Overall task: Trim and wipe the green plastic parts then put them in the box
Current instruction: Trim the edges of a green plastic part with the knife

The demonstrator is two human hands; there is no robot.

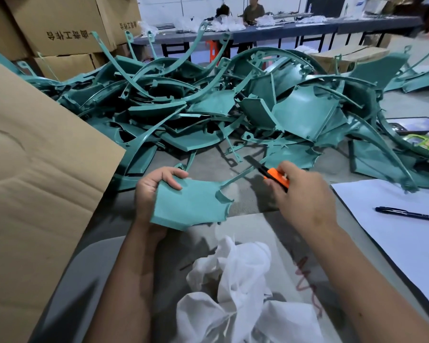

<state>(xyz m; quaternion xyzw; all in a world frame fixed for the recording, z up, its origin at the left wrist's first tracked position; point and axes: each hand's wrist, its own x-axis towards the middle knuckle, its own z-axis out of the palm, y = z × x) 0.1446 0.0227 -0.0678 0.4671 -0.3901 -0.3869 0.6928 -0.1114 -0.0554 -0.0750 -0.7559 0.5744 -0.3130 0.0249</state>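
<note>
Grey table point(233, 164), seen from above and in front of the worker.

Large heap of teal-green moulded plastic parts point(208, 105), curved strips and fan-shaped panels, piled across the far half of the table.

Brown corrugated cardboard box flap point(35, 181), along the left edge, just beside the heap.

Stacked brown cardboard cartons with printed characters point(60, 26), behind the heap at upper left.

White paper sheet point(394, 226), at the right edge of the table, with a black pen point(409, 214) lying on it.

Crumpled white cloth point(238, 293), near edge of the table, between the two forearms.

Single flat teal-green fan-shaped plastic part point(191, 206), held above the table in front of the heap, its thin curved strip running up and right toward the knife.

Left hand point(151, 191), fingers and thumb curled over the left upper edge of the held part, gripping it.

Right hand point(302, 194), fingers closed round an orange utility knife point(274, 175), dark blade end pointing up and left, close to the strip of the held part.

Dark phone point(414, 125), far right, partly under the green parts.
</note>
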